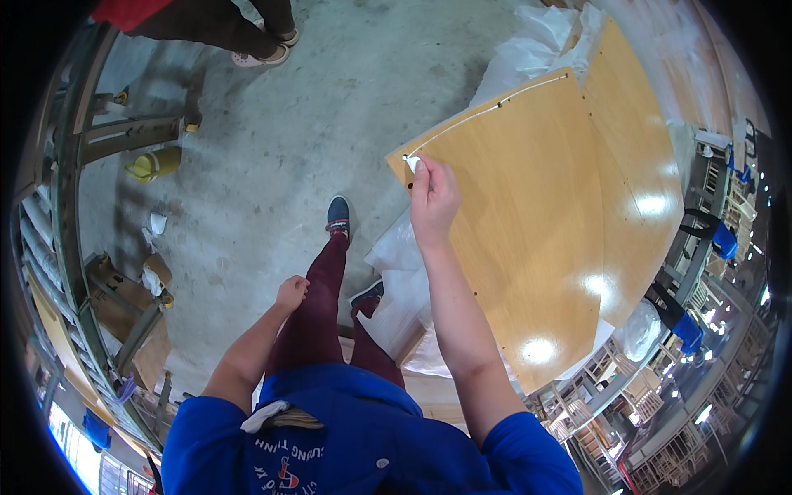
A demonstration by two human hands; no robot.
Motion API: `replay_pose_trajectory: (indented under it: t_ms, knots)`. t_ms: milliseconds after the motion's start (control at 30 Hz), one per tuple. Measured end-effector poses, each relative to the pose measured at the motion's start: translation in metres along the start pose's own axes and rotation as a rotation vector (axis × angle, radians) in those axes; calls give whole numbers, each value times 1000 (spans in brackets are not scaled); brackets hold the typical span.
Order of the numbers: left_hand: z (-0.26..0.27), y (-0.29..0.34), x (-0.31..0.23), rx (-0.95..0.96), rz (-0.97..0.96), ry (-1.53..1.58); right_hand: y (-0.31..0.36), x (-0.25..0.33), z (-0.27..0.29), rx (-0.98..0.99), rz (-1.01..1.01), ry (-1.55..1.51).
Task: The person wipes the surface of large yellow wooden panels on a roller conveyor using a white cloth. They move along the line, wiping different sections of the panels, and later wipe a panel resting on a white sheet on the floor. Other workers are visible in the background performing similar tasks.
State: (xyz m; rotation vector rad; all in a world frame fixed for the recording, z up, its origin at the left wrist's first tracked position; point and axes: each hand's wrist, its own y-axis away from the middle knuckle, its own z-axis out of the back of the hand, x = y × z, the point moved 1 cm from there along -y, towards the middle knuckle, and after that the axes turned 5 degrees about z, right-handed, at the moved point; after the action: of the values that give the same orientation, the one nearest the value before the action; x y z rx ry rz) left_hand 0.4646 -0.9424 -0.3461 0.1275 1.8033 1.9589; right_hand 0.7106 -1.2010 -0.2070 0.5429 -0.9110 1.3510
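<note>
My right hand pinches a small white scrap, cloth or paper, at the near left corner of a light wooden panel. From that corner a thin white cord-like line runs along the panel's far edge, past dark spots that look like holes or fittings. My left hand hangs curled closed beside my thigh, away from the panel; whatever its fingers hold, if anything, is hidden.
Another wooden panel lies under the first, with clear plastic wrap around them. At left stand a metal rack and a yellow-green container. A person's shoes are at the far left. Chair frames fill the right.
</note>
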Motion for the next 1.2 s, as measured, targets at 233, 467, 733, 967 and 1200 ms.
replay_pose_trajectory:
  t_ms: [233, 467, 733, 967, 1200]
  knots:
    - [-15, 4, 15, -28, -57, -18, -5, -3, 18, 126, 45, 8]
    - [-47, 23, 49, -90, -91, 66, -4, -23, 35, 141, -321, -620]
    - [-85, 51, 99, -267, -102, 277, -9, -22, 25, 240, -195, -554]
    - [-77, 63, 148, -182, -7, 218, -12, -12, 9, 209, -137, -339]
    - [-37, 54, 149, -184, -11, 181, -8, -8, 7, 161, 45, -142]
